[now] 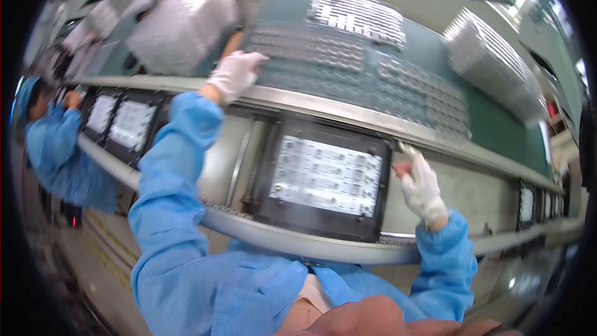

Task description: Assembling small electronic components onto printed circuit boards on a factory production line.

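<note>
A black fixture plate (323, 227) sits on the conveyor in front of me, bearing a silvery-white panel (326, 174) with rows of small parts. My right hand (423, 190), in a white glove with some bare fingertips, is beside the fixture's right edge. Its fingers are apart, with nothing seen in them. My left hand (233, 78), also gloved, reaches over the conveyor's far rail at the left end of the green work surface (298, 81). Its fingers look spread, though blurred. Clear plastic trays (311, 46) with rows of small pockets lie to its right.
A tall stack of clear trays (183, 25) stands at the back left, another stack (494, 65) at the right. A white-and-silver panel (357, 15) lies at the back. More loaded fixtures (130, 124) sit down the line, beside a co-worker in blue (62, 149). Metal rails (329, 109) border the conveyor.
</note>
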`<move>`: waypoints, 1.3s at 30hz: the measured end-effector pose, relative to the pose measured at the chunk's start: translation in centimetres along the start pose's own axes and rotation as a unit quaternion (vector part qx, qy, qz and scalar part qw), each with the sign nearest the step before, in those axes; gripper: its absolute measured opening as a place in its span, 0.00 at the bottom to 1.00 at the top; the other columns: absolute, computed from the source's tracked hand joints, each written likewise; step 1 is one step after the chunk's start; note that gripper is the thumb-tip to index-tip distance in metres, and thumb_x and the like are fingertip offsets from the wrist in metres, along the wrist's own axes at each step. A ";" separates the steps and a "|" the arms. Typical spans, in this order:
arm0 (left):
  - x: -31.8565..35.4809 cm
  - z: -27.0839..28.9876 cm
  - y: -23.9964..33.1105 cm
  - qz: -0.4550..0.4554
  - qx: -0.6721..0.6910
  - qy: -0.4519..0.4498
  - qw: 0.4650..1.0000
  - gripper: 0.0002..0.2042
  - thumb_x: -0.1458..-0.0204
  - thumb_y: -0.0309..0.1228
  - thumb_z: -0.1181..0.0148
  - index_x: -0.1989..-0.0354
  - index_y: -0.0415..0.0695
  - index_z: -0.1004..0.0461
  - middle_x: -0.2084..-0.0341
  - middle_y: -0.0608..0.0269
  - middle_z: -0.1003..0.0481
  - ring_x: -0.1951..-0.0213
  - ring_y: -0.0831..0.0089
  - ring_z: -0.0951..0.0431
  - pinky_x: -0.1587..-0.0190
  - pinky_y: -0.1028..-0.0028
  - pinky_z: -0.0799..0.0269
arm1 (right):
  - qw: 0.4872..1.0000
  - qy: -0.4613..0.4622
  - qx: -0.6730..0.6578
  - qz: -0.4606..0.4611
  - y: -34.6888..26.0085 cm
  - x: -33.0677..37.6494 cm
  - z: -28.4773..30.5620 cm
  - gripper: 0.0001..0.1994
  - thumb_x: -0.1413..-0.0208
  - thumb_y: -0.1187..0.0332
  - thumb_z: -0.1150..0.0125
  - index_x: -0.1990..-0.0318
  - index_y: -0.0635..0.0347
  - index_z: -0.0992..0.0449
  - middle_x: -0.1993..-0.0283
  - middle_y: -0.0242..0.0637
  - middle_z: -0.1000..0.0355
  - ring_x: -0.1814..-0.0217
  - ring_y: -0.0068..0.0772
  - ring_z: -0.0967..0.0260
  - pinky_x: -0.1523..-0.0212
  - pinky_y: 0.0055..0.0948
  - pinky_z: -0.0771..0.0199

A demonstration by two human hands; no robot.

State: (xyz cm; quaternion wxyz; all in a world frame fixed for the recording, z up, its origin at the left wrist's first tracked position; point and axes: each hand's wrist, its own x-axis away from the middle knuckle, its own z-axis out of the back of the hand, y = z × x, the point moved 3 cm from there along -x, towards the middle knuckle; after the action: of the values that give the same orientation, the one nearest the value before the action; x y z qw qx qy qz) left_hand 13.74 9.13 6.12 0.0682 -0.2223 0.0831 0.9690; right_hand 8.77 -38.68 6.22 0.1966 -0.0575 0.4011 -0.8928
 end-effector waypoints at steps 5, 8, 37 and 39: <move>-1.4 1.7 -1.9 0.037 0.111 -0.125 0.985 0.23 0.54 0.16 0.46 0.47 0.45 0.23 0.73 0.57 0.23 0.68 0.65 0.22 0.61 0.69 0.25 | 0.970 0.184 0.117 0.110 1.6 -6.2 4.9 0.26 0.47 0.76 0.45 0.38 0.54 0.30 0.66 0.42 0.22 0.64 0.42 0.23 0.57 0.38 0.24; -1.3 2.3 -1.2 0.044 0.179 -0.104 0.977 0.24 0.54 0.17 0.45 0.45 0.45 0.24 0.73 0.57 0.24 0.69 0.67 0.22 0.60 0.70 0.25 | 0.964 0.193 0.162 0.083 1.9 -9.3 6.5 0.26 0.48 0.76 0.44 0.38 0.53 0.30 0.67 0.40 0.22 0.66 0.42 0.24 0.56 0.39 0.24; 13.2 6.1 19.6 -0.201 0.127 -0.122 0.964 0.18 0.53 0.25 0.36 0.50 0.45 0.26 0.73 0.62 0.26 0.65 0.63 0.23 0.56 0.65 0.29 | 0.981 0.129 0.049 0.140 -0.8 -2.4 -0.3 0.24 0.45 0.77 0.39 0.39 0.52 0.28 0.65 0.41 0.24 0.63 0.42 0.25 0.60 0.38 0.25; 13.5 6.4 19.8 -0.204 0.117 -0.122 0.964 0.18 0.53 0.25 0.36 0.50 0.45 0.26 0.73 0.62 0.26 0.65 0.63 0.23 0.56 0.65 0.29 | 0.978 0.129 0.056 0.152 -0.4 -2.1 -0.5 0.24 0.45 0.77 0.39 0.40 0.52 0.28 0.65 0.41 0.24 0.62 0.42 0.24 0.60 0.38 0.25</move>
State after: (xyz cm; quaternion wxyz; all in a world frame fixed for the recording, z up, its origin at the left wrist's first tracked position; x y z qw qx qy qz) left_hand -4.32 -7.69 8.45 0.2994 -0.1056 0.1403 0.9378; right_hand 10.45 -37.26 6.27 0.2801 0.1309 0.3762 -0.8734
